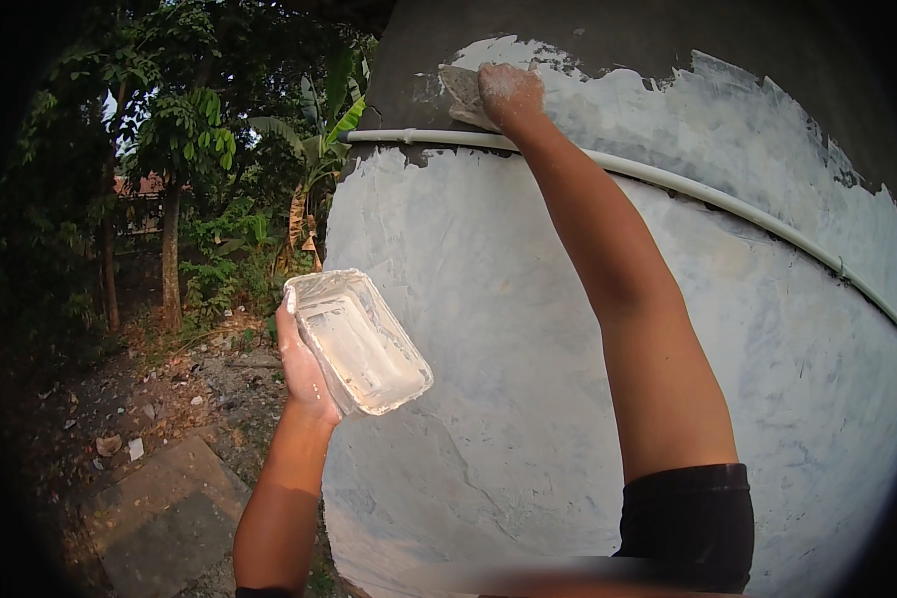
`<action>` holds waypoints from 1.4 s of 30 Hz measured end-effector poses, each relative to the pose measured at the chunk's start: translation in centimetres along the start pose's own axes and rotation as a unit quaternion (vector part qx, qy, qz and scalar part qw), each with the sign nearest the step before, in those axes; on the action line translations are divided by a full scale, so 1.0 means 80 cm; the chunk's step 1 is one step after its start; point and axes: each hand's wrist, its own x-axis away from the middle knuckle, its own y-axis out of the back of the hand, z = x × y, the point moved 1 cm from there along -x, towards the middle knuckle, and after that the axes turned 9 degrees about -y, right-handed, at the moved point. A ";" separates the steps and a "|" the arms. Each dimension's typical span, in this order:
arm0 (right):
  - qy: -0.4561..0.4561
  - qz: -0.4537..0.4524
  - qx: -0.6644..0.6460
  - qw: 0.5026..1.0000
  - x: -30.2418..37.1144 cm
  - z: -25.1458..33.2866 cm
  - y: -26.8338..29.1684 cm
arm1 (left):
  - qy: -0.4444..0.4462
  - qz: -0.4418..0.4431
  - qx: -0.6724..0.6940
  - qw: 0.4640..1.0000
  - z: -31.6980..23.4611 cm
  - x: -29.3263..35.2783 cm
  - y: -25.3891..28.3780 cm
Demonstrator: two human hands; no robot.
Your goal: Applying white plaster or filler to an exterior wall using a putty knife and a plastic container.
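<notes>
My left hand (307,374) grips a rectangular plastic tub (364,344) by its left side, its opening tilted toward me. White paste smears the inside of the tub and my fingers. With my arm stretched up, my right hand (511,92) is closed round a flat scraper (464,95) coated in white. The scraper lies against the wall just above a white pipe (429,137); its handle is hidden in my fist. White filler (608,110) covers the wall around and to the right of that hand, with ragged edges against bare dark grey render (638,35).
The pipe runs across the wall and bends down to the right. Below it the wall (488,299) is coated whitish grey. On the left are trees (172,239), a banana plant (309,149), littered ground (169,399) and a concrete slab (169,508).
</notes>
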 end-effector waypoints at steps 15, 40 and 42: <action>-0.003 -0.064 0.036 0.997 -0.008 -0.014 0.035 | 0.030 -0.025 0.015 0.999 0.006 -0.005 -0.008; -0.043 0.013 -0.023 0.999 -0.005 0.030 0.007 | 0.020 -0.037 0.002 0.999 -0.001 -0.005 0.022; -0.120 0.042 -0.080 0.989 -0.002 -0.007 0.031 | 0.025 -0.048 -0.006 0.999 0.003 -0.009 0.023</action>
